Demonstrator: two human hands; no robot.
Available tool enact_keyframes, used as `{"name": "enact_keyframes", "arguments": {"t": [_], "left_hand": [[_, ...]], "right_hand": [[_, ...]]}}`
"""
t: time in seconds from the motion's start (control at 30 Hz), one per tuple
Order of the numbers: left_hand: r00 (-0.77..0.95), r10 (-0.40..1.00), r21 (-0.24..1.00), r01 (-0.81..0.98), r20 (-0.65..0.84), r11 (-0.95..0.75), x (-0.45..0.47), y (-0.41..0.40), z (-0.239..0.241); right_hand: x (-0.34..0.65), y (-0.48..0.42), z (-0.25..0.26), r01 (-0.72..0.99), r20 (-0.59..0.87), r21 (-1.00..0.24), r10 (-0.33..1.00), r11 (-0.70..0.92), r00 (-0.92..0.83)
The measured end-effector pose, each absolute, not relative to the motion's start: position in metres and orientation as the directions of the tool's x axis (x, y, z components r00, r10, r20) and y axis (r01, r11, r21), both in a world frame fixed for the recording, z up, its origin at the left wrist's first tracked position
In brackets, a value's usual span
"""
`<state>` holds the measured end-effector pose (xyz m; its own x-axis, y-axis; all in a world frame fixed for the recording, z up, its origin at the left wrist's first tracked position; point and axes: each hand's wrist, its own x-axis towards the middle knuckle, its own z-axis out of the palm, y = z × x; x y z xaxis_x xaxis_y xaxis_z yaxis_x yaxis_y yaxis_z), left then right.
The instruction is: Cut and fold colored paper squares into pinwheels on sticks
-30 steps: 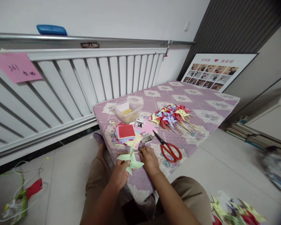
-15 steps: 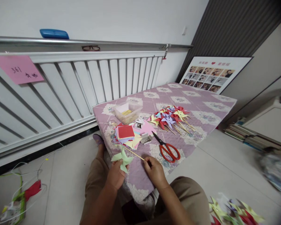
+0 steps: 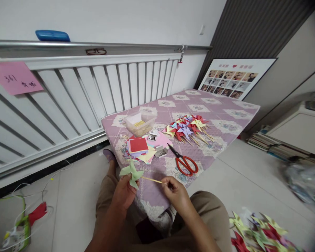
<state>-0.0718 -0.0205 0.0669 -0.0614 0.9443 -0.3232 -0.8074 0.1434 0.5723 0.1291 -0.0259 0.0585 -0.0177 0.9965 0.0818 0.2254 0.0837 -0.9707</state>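
Note:
My left hand point(image 3: 124, 194) pinches the hub of a pale green paper pinwheel point(image 3: 131, 172) over the near edge of the purple quilted mat point(image 3: 225, 113). From the pinwheel a thin wooden stick point(image 3: 151, 180) runs right to my right hand point(image 3: 176, 193), whose fingers are closed on its end. Just beyond the hands lies a stack of coloured paper squares point(image 3: 139, 147) with a red sheet on top. Red-handled scissors point(image 3: 184, 162) lie to the right of the stack.
A pile of finished pinwheels on sticks point(image 3: 189, 128) and a clear plastic box point(image 3: 140, 123) sit farther back on the mat. More pinwheels point(image 3: 257, 233) lie on the floor at lower right. A white railing point(image 3: 94, 87) runs along the left; a photo board point(image 3: 232, 78) leans at the back.
Both hands have pulled back toward me off the mat, and the pinwheel rose a little. My right hand slid out along the stick to its end.

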Motion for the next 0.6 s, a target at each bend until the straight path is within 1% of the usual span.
{"name": "enact_keyframes", "arguments": {"t": [0.07,0.17,0.3,0.4,0.53,0.6], "left_hand": [[-0.047,0.944,0.554,-0.819,-0.326,0.15,-0.071,-0.024,0.072],[-0.029,0.947,0.541,-0.826,-0.321,0.158,-0.071,-0.03,0.079],[0.021,0.944,0.52,-0.83,-0.33,0.2,-0.069,-0.038,0.078],[0.057,0.937,0.503,-0.832,-0.345,0.235,-0.065,-0.043,0.073],[0.048,0.95,0.5,-0.841,-0.309,0.205,-0.058,-0.048,0.074],[0.068,0.95,0.497,-0.84,-0.305,0.22,-0.055,-0.049,0.075]], "right_hand": [[0.129,-0.026,0.063,0.097,0.031,-0.995,0.999,0.027,0.035],[0.126,-0.029,0.07,-0.098,-0.059,-0.994,0.995,-0.051,0.085],[0.119,-0.035,0.081,-0.275,-0.137,-0.954,0.989,-0.116,0.06],[0.114,-0.038,0.088,-0.315,-0.147,-0.941,0.988,-0.125,0.048],[0.111,-0.039,0.088,-0.313,-0.136,-0.943,0.989,-0.111,0.06],[0.11,-0.039,0.086,-0.319,-0.124,-0.943,0.99,-0.098,0.061]]}}
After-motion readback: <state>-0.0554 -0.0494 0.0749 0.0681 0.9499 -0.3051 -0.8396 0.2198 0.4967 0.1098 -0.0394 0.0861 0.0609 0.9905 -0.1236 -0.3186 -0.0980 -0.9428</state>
